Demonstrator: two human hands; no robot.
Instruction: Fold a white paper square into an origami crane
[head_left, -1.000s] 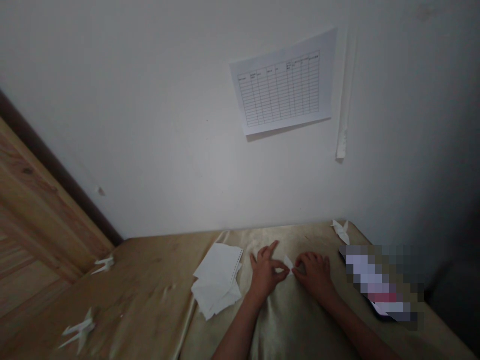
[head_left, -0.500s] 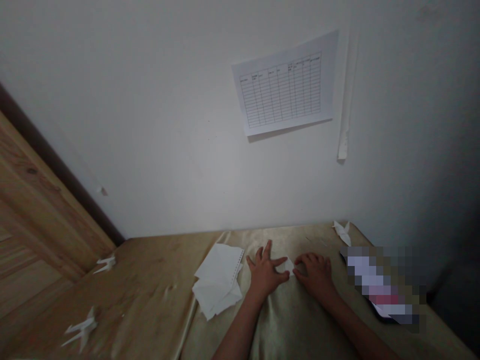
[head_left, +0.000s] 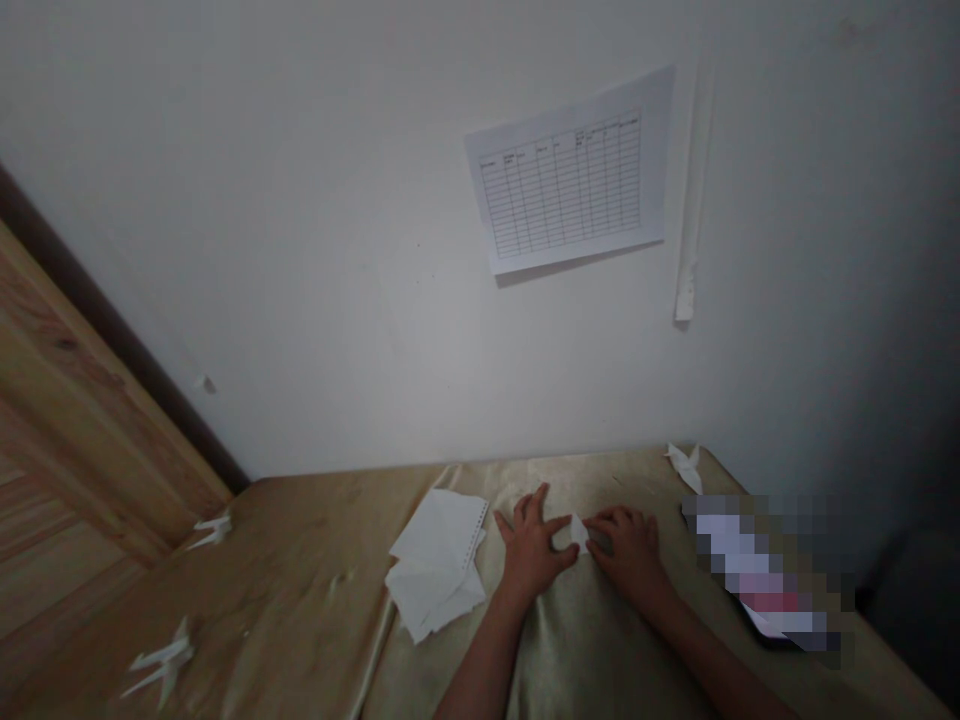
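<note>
While the spread left hand [head_left: 531, 552] and right hand [head_left: 628, 553] press in on a small folded paper [head_left: 578, 534], their grip unclear, shiny cloth [head_left: 570, 650] beneath could let it slide.

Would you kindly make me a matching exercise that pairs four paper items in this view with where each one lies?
Items:
1. Printed grid sheet
2. Stack of loose white paper
3. Small folded white paper
4. Paper crane

Places:
A. At the far right corner of the table
B. Between the left hand and the right hand
C. On the wall
D. On the table, beyond the left hand's outer side

Pairs: 1-C, 2-D, 3-B, 4-A.
</note>
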